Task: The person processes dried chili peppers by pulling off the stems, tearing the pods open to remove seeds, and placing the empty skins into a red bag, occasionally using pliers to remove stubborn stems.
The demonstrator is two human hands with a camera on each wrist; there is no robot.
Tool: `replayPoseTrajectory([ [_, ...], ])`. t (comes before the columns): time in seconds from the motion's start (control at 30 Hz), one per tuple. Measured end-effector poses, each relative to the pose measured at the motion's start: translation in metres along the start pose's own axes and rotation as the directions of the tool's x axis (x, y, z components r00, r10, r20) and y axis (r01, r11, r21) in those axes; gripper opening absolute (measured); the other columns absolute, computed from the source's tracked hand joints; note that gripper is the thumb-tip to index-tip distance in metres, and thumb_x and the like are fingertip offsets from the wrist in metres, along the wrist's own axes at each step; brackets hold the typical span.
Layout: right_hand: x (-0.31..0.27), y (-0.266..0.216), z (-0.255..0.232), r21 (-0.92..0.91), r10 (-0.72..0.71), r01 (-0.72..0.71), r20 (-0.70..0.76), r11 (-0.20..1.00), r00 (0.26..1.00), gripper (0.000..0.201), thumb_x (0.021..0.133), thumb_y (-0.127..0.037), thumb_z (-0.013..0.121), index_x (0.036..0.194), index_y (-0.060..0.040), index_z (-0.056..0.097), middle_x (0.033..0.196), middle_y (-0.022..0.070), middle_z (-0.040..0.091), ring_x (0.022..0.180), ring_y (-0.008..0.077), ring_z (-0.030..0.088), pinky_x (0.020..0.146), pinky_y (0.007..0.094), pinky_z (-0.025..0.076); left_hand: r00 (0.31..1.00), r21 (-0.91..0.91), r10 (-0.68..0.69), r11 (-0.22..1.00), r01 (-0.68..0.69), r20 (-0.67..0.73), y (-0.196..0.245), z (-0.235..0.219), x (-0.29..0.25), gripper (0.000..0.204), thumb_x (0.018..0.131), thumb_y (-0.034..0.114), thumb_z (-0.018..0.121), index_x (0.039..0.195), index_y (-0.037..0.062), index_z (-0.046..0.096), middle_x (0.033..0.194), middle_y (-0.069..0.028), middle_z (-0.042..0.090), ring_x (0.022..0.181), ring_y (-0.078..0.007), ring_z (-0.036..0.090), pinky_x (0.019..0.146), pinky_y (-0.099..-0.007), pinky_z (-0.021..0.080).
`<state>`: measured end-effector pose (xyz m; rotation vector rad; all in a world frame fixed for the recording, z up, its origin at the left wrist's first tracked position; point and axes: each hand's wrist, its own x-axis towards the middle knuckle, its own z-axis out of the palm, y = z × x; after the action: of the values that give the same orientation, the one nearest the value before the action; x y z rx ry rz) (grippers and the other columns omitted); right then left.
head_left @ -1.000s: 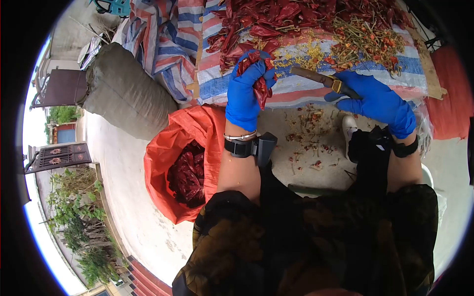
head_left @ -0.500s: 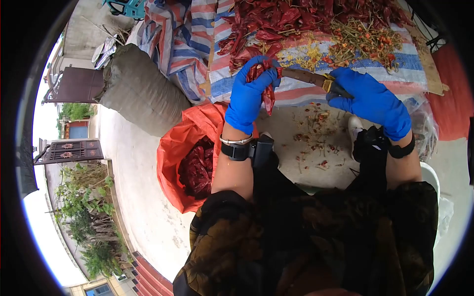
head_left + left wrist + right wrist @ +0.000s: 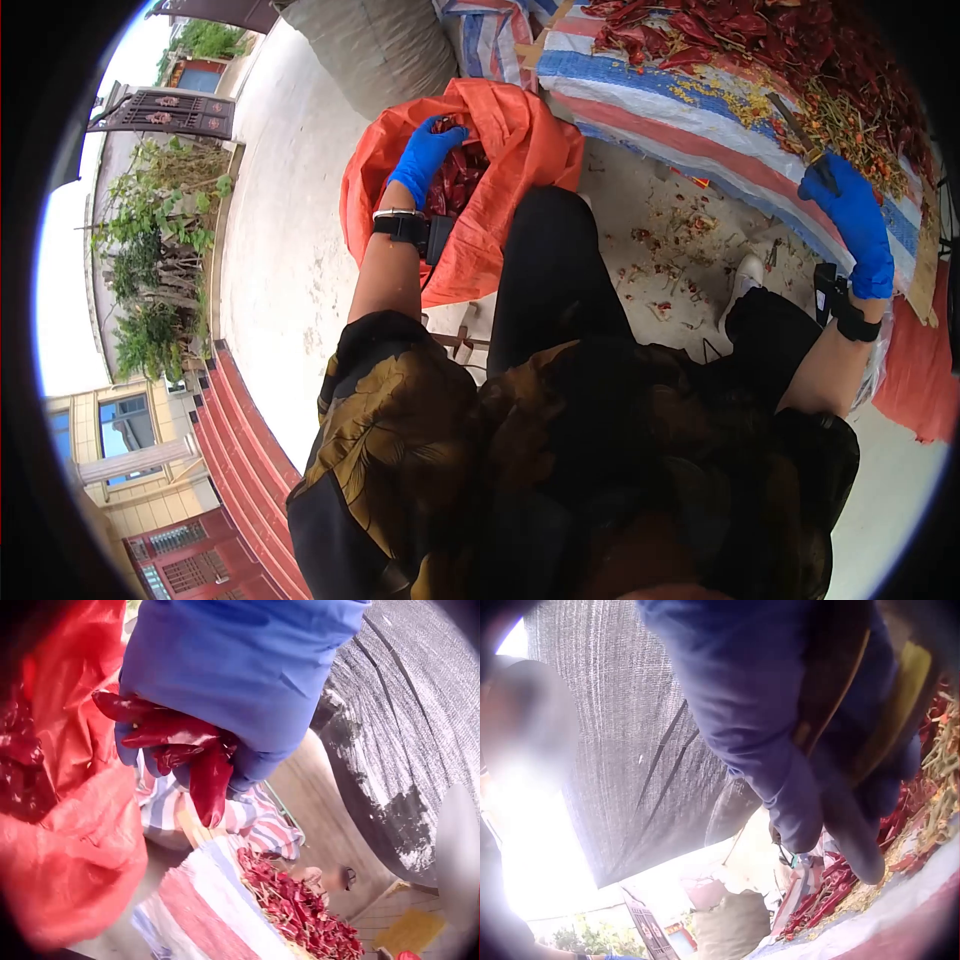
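My left hand (image 3: 427, 160), in a blue glove, is over the mouth of an orange-red woven sack (image 3: 520, 125). In the left wrist view its curled fingers grip several dried red chilies (image 3: 172, 735), whose tips stick out below the glove. More dark red chilies (image 3: 462, 185) lie inside the sack. At the right, my gloved right hand (image 3: 853, 215) holds a knife-like tool (image 3: 795, 125) by its dark handle, its flat brown end pointing away over the striped sheet. Part of that handle is hidden in the glove.
A striped plastic sheet (image 3: 680, 140) bears a heap of red chilies (image 3: 760, 40), with yellow seeds and cut stems (image 3: 860, 130) at its near side. A bulging grey-green sack (image 3: 375, 50) stands beyond the orange-red one. Scraps (image 3: 680, 235) litter the concrete by the feet.
The left hand has moved from beside the tool, left and down to the sack, with the chilies in its grip. The right hand has parted from it, still holding the tool. The head view has turned left.
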<state>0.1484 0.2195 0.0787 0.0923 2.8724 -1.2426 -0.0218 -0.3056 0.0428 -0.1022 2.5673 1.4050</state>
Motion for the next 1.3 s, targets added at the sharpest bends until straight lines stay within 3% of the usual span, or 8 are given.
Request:
replayPoseTrajectory([
  [0.07, 0.002, 0.007, -0.001, 0.086, -0.003, 0.003, -0.001, 0.996, 1.0, 0.017, 0.077, -0.014, 0.056, 0.085, 0.0004, 0.053, 0.075, 0.0084, 0.058, 0.07, 0.0159, 0.053, 0.068, 0.0285, 0.041, 0.994, 0.226, -0.024, 0.973, 0.049, -0.11, -0.035, -0.023, 0.004, 0.049, 0.068, 0.023, 0.069, 0.108, -0.0007, 0.053, 0.097, -0.0105, 0.06, 0.086, -0.0192, 0.057, 0.079, -0.0291, 0.043],
  [0.4, 0.001, -0.002, -0.007, -0.139, -0.062, 0.055, -0.045, 0.989, 0.997, 0.019, 0.079, -0.018, 0.054, 0.084, 0.0004, 0.056, 0.077, 0.0068, 0.058, 0.075, 0.0153, 0.055, 0.072, 0.0276, 0.041, 0.965, 0.292, -0.234, 0.921, 0.259, -0.118, -0.073, -0.067, -0.003, 0.102, 0.056, 0.045, 0.076, 0.129, -0.007, 0.029, 0.13, -0.0214, 0.038, 0.121, -0.0289, 0.038, 0.098, -0.0353, 0.032],
  [0.6, -0.012, -0.009, -0.028, 0.077, 0.121, -0.106, -0.223, 0.991, 0.967, 0.027, 0.08, -0.026, 0.055, 0.084, 0.0001, 0.06, 0.077, 0.0072, 0.063, 0.076, 0.0159, 0.058, 0.075, 0.0277, 0.042, 0.989, 0.106, 0.079, 0.992, -0.066, -0.128, -0.032, -0.053, 0.004, 0.078, 0.07, 0.037, 0.071, 0.125, -0.0074, 0.037, 0.124, -0.0176, 0.045, 0.114, -0.0236, 0.044, 0.096, -0.031, 0.034],
  [0.83, -0.05, 0.009, -0.063, 0.016, 0.175, -0.179, -0.29, 0.984, 0.941, 0.028, 0.079, -0.027, 0.055, 0.08, 0.0005, 0.061, 0.075, 0.0077, 0.062, 0.073, 0.016, 0.056, 0.073, 0.0267, 0.041, 0.969, -0.508, 0.245, 0.836, -0.206, 0.01, 0.163, 0.014, -0.105, 0.035, 0.086, 0.019, 0.053, 0.116, 0.0015, 0.049, 0.11, -0.0089, 0.056, 0.102, -0.0185, 0.052, 0.088, -0.031, 0.039],
  [0.9, -0.06, 0.006, -0.068, -0.023, 0.22, -0.241, -0.327, 0.97, 0.919, 0.029, 0.078, -0.028, 0.056, 0.08, 0.0008, 0.062, 0.075, 0.0083, 0.062, 0.073, 0.0163, 0.056, 0.072, 0.0265, 0.041, 0.859, -0.785, 0.363, 0.616, 0.07, 0.361, 0.178, 0.028, -0.105, 0.037, 0.088, 0.02, 0.046, 0.12, 0.0006, 0.045, 0.118, -0.0126, 0.051, 0.111, -0.0232, 0.047, 0.095, -0.0367, 0.034],
  [1.0, -0.066, 0.03, -0.072, -0.055, 0.285, -0.328, -0.377, 0.943, 0.881, 0.031, 0.077, -0.029, 0.057, 0.083, 0.0015, 0.062, 0.076, 0.0103, 0.062, 0.072, 0.0171, 0.057, 0.071, 0.0271, 0.042, 0.745, -0.804, 0.39, 0.497, 0.325, 0.542, 0.211, 0.071, -0.109, 0.03, 0.088, 0.018, 0.047, 0.113, 0.0021, 0.05, 0.113, -0.0125, 0.054, 0.106, -0.0234, 0.05, 0.091, -0.0367, 0.038],
  [1.23, -0.053, 0.081, -0.069, -0.208, 0.398, -0.571, -0.531, 0.794, 0.748, 0.042, 0.073, -0.035, 0.062, 0.089, 0.003, 0.06, 0.082, 0.0196, 0.061, 0.077, 0.0296, 0.059, 0.069, 0.0346, 0.044, 0.684, -0.788, 0.394, 0.354, 0.504, 0.615, 0.201, 0.2, -0.066, 0.026, 0.087, 0.014, 0.046, 0.11, 0.0024, 0.051, 0.112, -0.0105, 0.053, 0.106, -0.0242, 0.049, 0.093, -0.0387, 0.037],
  [1.3, -0.044, 0.099, -0.071, -0.271, 0.431, -0.654, -0.569, 0.706, 0.701, 0.046, 0.069, -0.04, 0.063, 0.089, 0.0019, 0.061, 0.082, 0.0221, 0.06, 0.08, 0.0361, 0.058, 0.067, 0.0389, 0.044, 0.748, -0.76, 0.221, 0.385, 0.523, 0.626, 0.179, 0.232, -0.052, 0.023, 0.086, 0.014, 0.049, 0.107, 0.0055, 0.052, 0.107, -0.0087, 0.055, 0.1, -0.022, 0.052, 0.09, -0.0369, 0.039],
])
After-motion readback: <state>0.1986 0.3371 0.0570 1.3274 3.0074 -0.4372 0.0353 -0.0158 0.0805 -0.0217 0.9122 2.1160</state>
